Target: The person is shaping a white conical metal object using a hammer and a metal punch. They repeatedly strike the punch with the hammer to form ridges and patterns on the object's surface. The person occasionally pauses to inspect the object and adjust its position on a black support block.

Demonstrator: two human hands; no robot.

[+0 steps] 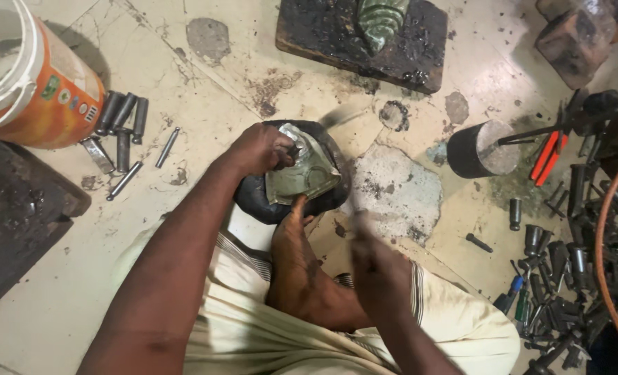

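My left hand (257,149) is closed on a small metal punch (296,148), whose tip stands on a thin, dented metal sheet (309,175). The sheet lies on a round black pad (253,196) on the floor. My bare foot (295,257) presses its toes on the sheet's near edge. My right hand (375,258) is blurred with motion and grips a hammer handle; the hammer head (341,115) shows as a pale smear above and right of the sheet.
An orange and white bucket (31,83) stands top left with steel punches (121,126) beside it. A dark pitch board (361,38) lies at the top, a dark slab (14,215) at left. A black cylinder (481,149), red pliers (548,156) and several tools (565,278) lie right.
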